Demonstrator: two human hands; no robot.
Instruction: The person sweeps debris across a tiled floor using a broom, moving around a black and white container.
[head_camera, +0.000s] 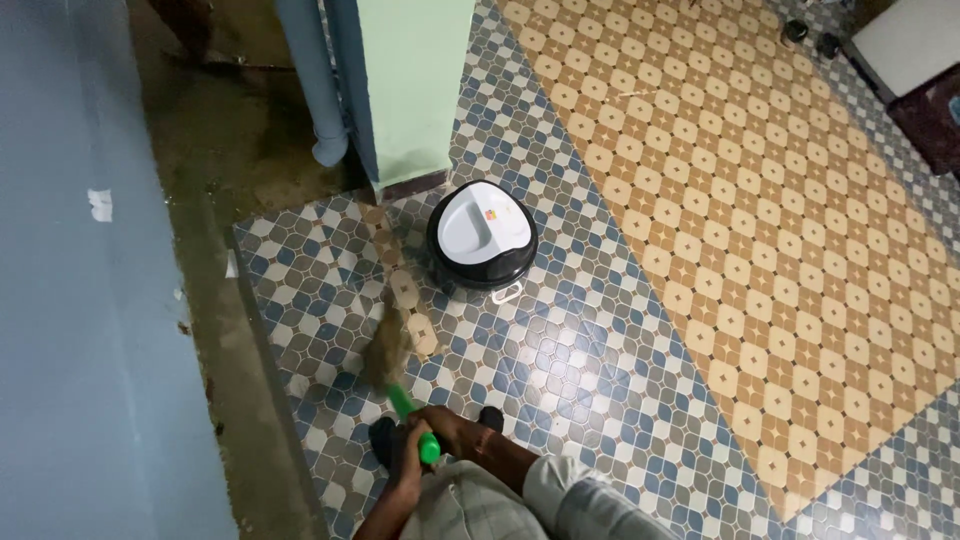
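Both my hands grip a broom with a green handle (402, 404) close to my body. My right hand (455, 430) wraps the handle near its top end, its grey sleeve behind it. My left hand (408, 458) sits just beside and below it on the same handle, partly hidden. The brown bristles (387, 340) are blurred and rest on the patterned tile floor (560, 340), left of a round black pedal bin with a white lid (482, 233).
A pale green pillar (415, 90) and a blue drainpipe (313, 85) stand just behind the bin. A blue wall (80, 300) runs along the left, beside a dirty concrete strip (235, 150). Dark furniture (915, 60) stands at the top right.
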